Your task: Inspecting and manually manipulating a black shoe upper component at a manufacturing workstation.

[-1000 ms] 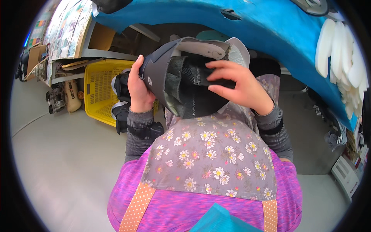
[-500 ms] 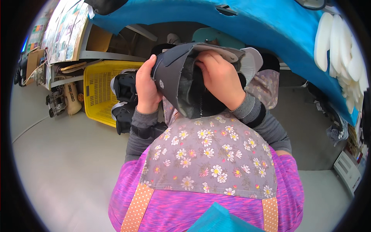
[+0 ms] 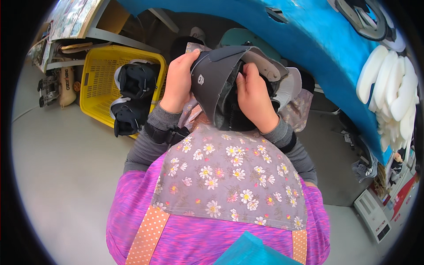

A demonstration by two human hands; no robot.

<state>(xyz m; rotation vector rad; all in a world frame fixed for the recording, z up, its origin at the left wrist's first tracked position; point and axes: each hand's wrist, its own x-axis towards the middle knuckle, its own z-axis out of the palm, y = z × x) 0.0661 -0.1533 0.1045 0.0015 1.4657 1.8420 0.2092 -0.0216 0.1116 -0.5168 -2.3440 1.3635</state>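
Note:
A black boot (image 3: 212, 73) with a wide padded cuff rests in my lap, its opening turned toward me. A pale, light-coloured part (image 3: 292, 84) sticks out at its far right side. My left hand (image 3: 177, 84) wraps round the outside of the cuff on the left, thumb at the upper edge. My right hand (image 3: 257, 99) reaches into the opening with thumb and fingers pinched at the dark inner lining. The fingertips are partly hidden inside the boot. A flowered grey apron (image 3: 234, 176) lies beneath it.
At left on the floor stands a yellow plastic basket (image 3: 95, 84) with two black boots (image 3: 137, 80) in it. A blue-covered table (image 3: 322, 53) curves across the far side, with several white curved pads (image 3: 388, 84) at its right end. A white boxy appliance (image 3: 372, 214) stands at lower right.
My right hand has shifted within the opening, and its thumb now shows upright. The boot has turned slightly. My view has swung, so the basket and table sit elsewhere in the picture.

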